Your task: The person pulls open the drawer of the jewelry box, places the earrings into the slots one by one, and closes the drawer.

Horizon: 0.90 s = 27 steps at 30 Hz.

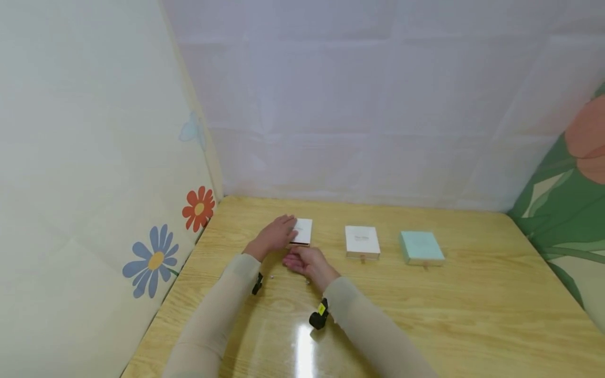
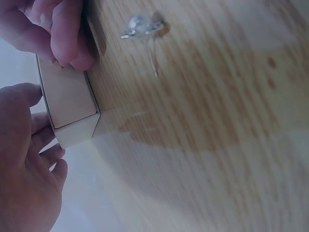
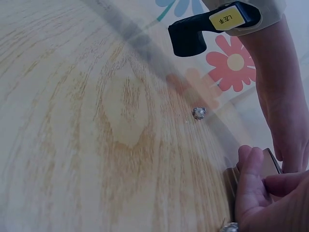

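A small white drawer box (image 1: 303,231) stands at the back left of the table, a dark line showing along its front. My left hand (image 1: 276,234) holds it, thumb over the top and the other fingers at its side. At the box's front my right hand (image 1: 309,263) pinches the small pull tab, mostly hidden by the fingertips (image 2: 65,43). The pale front face (image 2: 67,96) shows close up in the left wrist view. Near the hands lie two small silver earrings, one (image 3: 199,113) to the left and another (image 3: 229,227) just below my right hand.
To the right stand a second white box (image 1: 362,241) and a mint-green box (image 1: 421,247), each with a small front tab. The wooden table (image 1: 472,304) meets a floral wall covering (image 1: 94,157) at left and a pale one behind.
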Tool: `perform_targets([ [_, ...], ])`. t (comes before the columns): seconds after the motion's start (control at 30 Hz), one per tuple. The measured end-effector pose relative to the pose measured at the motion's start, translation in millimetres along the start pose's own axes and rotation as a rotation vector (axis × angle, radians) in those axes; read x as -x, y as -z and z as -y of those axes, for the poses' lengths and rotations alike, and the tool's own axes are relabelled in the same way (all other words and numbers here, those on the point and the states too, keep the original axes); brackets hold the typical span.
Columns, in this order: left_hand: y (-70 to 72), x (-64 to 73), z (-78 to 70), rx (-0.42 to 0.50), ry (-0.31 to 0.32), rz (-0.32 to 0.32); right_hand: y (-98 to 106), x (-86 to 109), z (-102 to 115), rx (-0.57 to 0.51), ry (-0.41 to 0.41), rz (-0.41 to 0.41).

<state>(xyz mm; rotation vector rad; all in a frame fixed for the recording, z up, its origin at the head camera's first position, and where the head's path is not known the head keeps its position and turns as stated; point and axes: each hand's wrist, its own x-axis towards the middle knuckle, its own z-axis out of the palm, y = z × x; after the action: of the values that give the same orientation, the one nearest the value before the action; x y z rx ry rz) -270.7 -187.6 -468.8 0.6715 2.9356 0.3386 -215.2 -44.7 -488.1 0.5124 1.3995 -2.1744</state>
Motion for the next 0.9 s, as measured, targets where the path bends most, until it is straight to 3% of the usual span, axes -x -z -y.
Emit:
perform_targets([
  [0.33, -4.2, -0.4, 2.1, -0.039, -0.006, 0.007, -1.2, 3.5, -2.5, 0.011, 0.009, 0.0],
  [0.57, -3.1, 2.5, 3.0, 0.018, -0.042, -0.027, -2.0, 5.4, -3.3, 0.022, 0.006, -0.009],
  [0.9, -6.1, 0.6, 2.5, -0.029, -0.004, -0.001, -1.3, 4.1, -6.0, 0.023, 0.023, -0.009],
])
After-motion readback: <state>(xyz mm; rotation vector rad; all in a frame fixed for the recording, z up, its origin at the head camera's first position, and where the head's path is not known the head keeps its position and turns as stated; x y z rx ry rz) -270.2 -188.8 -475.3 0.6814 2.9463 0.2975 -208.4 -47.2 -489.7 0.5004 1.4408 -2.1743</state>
